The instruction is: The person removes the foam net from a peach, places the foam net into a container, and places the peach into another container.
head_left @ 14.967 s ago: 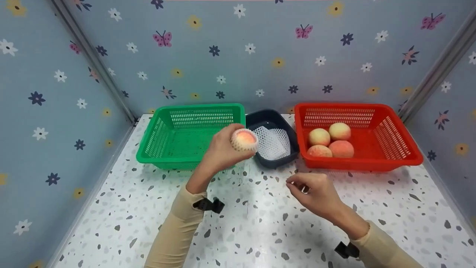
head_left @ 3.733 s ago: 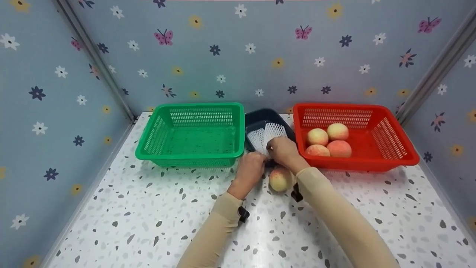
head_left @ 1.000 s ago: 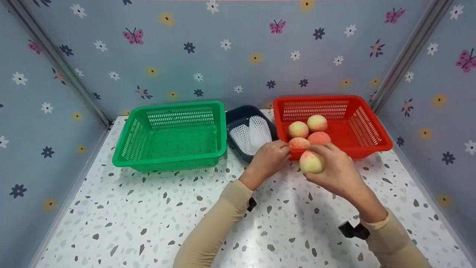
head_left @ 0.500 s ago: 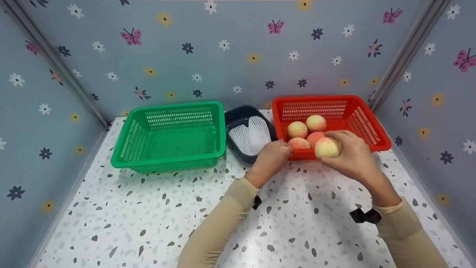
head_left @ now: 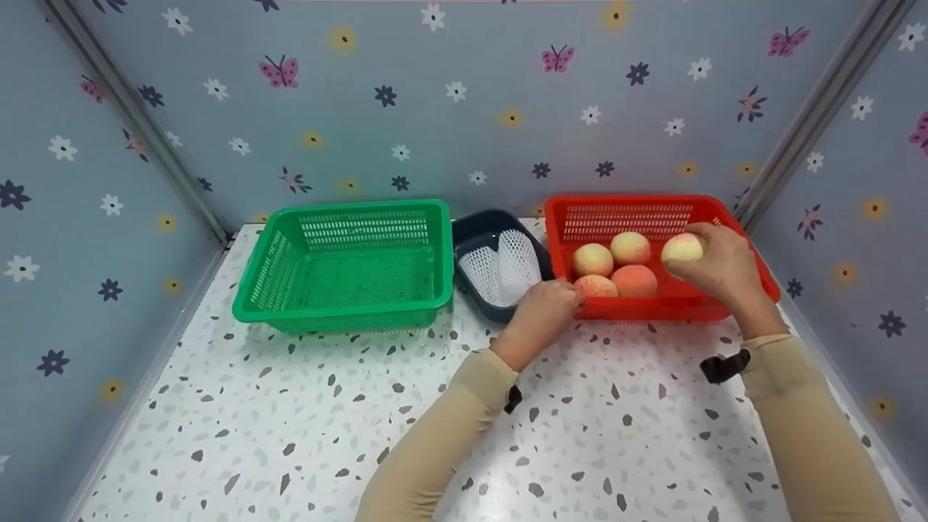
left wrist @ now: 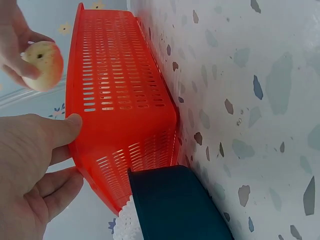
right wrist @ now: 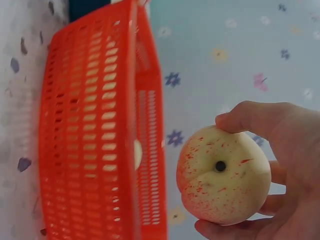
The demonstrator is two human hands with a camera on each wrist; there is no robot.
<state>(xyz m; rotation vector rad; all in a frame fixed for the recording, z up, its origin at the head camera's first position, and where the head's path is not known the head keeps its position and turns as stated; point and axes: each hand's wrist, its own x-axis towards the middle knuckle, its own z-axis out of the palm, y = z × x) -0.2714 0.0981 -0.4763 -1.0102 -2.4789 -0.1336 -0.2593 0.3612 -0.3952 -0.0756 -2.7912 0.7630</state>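
My right hand (head_left: 728, 264) grips a pale yellow-and-pink peach (head_left: 682, 249) between thumb and fingers, above the right part of the red basket (head_left: 652, 310). In the right wrist view the peach (right wrist: 225, 185) shows a dark dot at its stem end and hangs clear of the basket rim. Several other peaches (head_left: 631, 248) lie grouped in the basket's left half. At the front left corner, my left hand (head_left: 542, 317) holds the basket rim; the left wrist view shows the thumb (left wrist: 72, 122) on the rim, with the other fingers partly hidden.
A dark blue bin (head_left: 495, 313) with white foam net sleeves (head_left: 517, 264) stands against the red basket's left side. Left of it is a green slotted basket (head_left: 341, 317) with nothing seen inside. Patterned panels (head_left: 464, 109) enclose the speckled table (head_left: 326, 428) at back and sides.
My right hand has carried the peach up, right and over the red basket; 3.7 seconds ago it lay on the table. My left hand has left the foam nets for the basket rim.
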